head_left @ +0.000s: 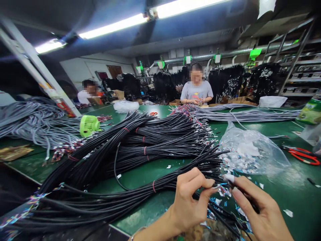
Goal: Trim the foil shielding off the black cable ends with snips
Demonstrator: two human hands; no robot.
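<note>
Two hands meet near the front of the green table [288,194]: left hand [192,201] and right hand [253,209] pinch the stripped wire ends [223,190] of one black cable bundle [140,190] in narrow fingers; sorting seems underway, demanding fine separation next.

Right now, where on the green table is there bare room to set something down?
Bare green table lies right of the plastic bag, below the red scissors. A smaller patch sits between the black cable bundles. Near both hands it is crowded with wire ends.

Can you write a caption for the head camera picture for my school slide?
Two hands, left hand and right hand, pinch wire ends of black cable bundles on a green table.
</note>
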